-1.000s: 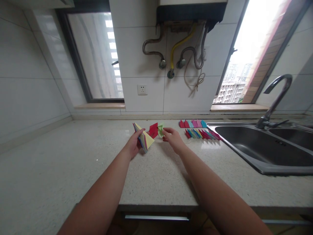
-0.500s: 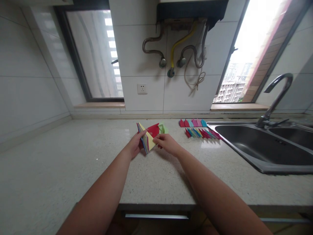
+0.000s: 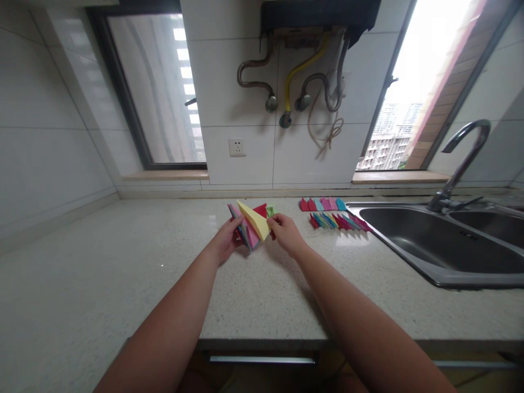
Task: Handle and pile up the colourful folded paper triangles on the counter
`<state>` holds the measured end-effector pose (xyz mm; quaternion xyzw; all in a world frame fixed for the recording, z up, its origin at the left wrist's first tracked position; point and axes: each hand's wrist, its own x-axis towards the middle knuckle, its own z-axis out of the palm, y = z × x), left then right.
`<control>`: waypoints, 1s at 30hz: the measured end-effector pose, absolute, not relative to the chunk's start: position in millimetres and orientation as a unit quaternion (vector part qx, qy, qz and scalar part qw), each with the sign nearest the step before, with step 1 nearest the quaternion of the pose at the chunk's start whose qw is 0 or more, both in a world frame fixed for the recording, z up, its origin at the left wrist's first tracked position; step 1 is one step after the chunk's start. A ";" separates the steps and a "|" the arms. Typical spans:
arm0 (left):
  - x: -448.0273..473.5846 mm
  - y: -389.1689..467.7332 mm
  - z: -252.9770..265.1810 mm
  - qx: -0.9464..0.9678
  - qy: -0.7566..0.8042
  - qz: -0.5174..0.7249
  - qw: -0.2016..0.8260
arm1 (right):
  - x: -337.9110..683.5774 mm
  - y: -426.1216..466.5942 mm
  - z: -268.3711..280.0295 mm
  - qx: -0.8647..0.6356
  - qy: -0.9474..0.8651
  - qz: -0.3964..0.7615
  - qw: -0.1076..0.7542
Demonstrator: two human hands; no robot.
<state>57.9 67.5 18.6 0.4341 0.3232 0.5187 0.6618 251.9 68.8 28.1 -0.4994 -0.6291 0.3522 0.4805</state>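
The yellow folded paper is in front of me over the counter, well to the left of the sink. My right hand has its thumb and fingers pinched together on the corner nearest the sink. On the side away from the sink, my left hand is closed around a stack of folded papers, thumb across the front — I can't tell whether the yellow one is fully clear of it. Behind these, still left of the sink, show a red piece and a green piece. Just beside the sink's left rim lie two rows of colourful folded pieces.
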 end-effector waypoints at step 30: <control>58.2 62.6 26.0 0.422 0.302 0.516 0.682 | 250.7 54.1 41.3 -0.516 -0.704 0.287 0.393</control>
